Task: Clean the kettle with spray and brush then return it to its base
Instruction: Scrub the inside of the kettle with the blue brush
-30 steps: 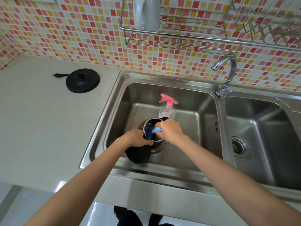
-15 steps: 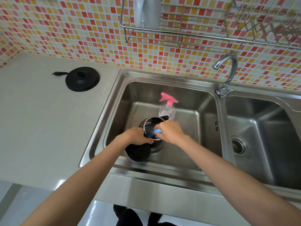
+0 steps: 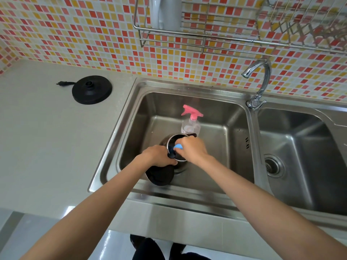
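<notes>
Left hand (image 3: pixel 159 155) grips the round steel kettle (image 3: pixel 165 142); right hand (image 3: pixel 193 149) holds the blue brush (image 3: pixel 178 146) inside it. Hard scrubbing may knock over the clear pink-topped spray bottle (image 3: pixel 190 125).

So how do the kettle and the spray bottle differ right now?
The kettle is steel, lid open, gripped by the left hand; the spray bottle is clear with a pink trigger, not held. The kettle is wider; the spray bottle slimmer. Both sit in the same sink basin.
</notes>
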